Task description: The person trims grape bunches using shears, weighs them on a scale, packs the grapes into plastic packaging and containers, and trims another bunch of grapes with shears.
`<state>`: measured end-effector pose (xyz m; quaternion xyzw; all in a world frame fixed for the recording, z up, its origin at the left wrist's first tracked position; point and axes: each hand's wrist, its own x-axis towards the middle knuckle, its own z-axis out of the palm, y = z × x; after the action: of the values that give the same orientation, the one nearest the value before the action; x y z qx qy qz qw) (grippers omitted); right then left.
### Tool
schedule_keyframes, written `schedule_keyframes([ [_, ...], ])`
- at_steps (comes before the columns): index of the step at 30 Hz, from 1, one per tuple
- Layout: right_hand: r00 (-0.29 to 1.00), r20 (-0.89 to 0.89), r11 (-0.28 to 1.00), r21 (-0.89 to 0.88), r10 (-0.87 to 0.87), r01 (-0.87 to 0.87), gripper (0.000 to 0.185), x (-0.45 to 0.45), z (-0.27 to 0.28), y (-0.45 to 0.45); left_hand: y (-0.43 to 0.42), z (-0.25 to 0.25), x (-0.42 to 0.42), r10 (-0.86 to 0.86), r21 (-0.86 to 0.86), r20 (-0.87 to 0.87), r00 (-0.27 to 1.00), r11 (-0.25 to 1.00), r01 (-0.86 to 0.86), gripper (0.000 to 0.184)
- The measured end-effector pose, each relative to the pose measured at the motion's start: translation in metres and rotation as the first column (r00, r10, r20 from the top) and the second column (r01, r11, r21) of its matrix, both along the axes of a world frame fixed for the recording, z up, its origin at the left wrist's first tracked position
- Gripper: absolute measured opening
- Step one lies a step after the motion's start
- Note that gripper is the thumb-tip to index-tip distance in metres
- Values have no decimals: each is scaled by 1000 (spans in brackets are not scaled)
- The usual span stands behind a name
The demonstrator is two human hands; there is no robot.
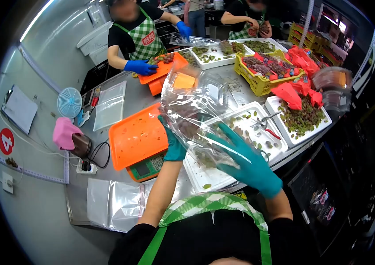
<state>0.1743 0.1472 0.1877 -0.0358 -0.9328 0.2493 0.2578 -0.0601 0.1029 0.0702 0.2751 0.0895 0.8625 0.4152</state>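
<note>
Two gloved hands hold a clear bag [192, 112] at centre, above a white tray [209, 178]. The right hand [251, 165], at four o'clock, spreads its fingers flat against it, seemingly to steady the loose film; the left [176, 145] supports the near side, its fingers' grip hidden. An orange scale [136, 134] sits within reach at nine o'clock.

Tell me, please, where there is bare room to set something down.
Bare table shows between the flat clear bags, near orange tray and far orange tray; a narrow strip lies left of the nearer bags. The right side is crowded: white trays, yellow crate.
</note>
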Motion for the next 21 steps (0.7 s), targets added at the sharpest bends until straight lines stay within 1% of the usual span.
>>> schedule_keyframes([
  [1, 999, 40, 975, -219, 35, -26, 51, 16, 20, -5, -5, -5, -10, -269, 233, 295, 917, 951, 204, 51],
  [2, 998, -46, 984, -174, -54, 45, 42, 39, 16, 1, -11, -11, -22, -162, 102, 225, 961, 985, 142, 60],
  [3, 944, -232, 928, -341, -236, 149, 33, 54, 12, 6, -17, -17, -33, -68, -30, 139, 988, 997, 72, 70],
  [4, 669, -635, 914, -362, -385, 182, 35, 54, 3, 13, -23, -16, -36, 8, -117, 112, 994, 993, 5, 70],
  [5, 448, -673, 808, -471, -589, 354, 36, 54, 6, 23, -25, -14, -36, 66, -159, 115, 991, 986, -47, 70],
  [6, 426, -614, 747, -564, -664, 351, 42, 54, 7, 36, -27, -12, -34, 107, -180, 113, 988, 980, -86, 70],
  [7, 516, -495, 697, -631, -699, 341, 44, 48, -19, 53, -26, -8, -31, 131, -192, 113, 985, 975, -108, 70],
  [8, 668, -258, 611, -700, -698, 368, 44, 41, -45, 67, -26, -5, -27, 147, -201, 112, 983, 972, -122, 70],
  [9, 791, -16, 548, -730, -612, 409, 45, 29, -70, 71, -25, -2, -23, 154, -212, 110, 982, 969, -128, 70],
  [10, 856, 117, 508, -761, -503, 403, 45, 16, -89, 68, -23, -1, -18, 153, -220, 102, 983, 967, -127, 70],
  [11, 905, 126, 458, -829, -406, 321, 46, 5, -94, 54, -20, 3, -13, 137, -228, 95, 986, 967, -112, 70],
  [13, 969, 27, 366, -923, -247, 119, 47, -20, -81, 27, -17, 7, 2, 94, -265, 74, 993, 962, -72, 70],
  [14, 985, -22, 347, -937, -172, 40, 48, -31, -70, 17, -16, 8, 10, 72, -286, 60, 996, 957, -52, 70],
  [15, 994, -53, 362, -932, -93, -16, 49, -40, -58, 9, -15, 9, 17, 52, -305, 51, 997, 952, -34, 70],
  [16, 997, -73, 407, -911, -12, -62, 49, -48, -46, 1, -16, 9, 23, 38, -317, 45, 998, 948, -22, 71],
  [17, 994, -80, 488, -866, 78, -107, 50, -55, -34, -8, -19, 10, 30, 30, -326, 39, 999, 945, -16, 71],
  [18, 985, -75, 603, -783, 155, -155, 51, -62, -26, -15, -20, 10, 35, 28, -332, 35, 999, 943, -15, 71],
  [19, 970, -64, 765, -604, 233, -224, 48, -69, -20, -21, -21, 11, 39, 34, -334, 31, 999, 942, -22, 71],
  [20, 951, -32, 874, -387, 307, -294, 45, -75, -16, -27, -24, 14, 44, 42, -333, 25, 999, 942, -32, 71],
  [21, 929, 19, 920, -147, 370, -364, 42, -80, -12, -31, -26, 16, 47, 52, -329, 23, 998, 943, -42, 71],
])
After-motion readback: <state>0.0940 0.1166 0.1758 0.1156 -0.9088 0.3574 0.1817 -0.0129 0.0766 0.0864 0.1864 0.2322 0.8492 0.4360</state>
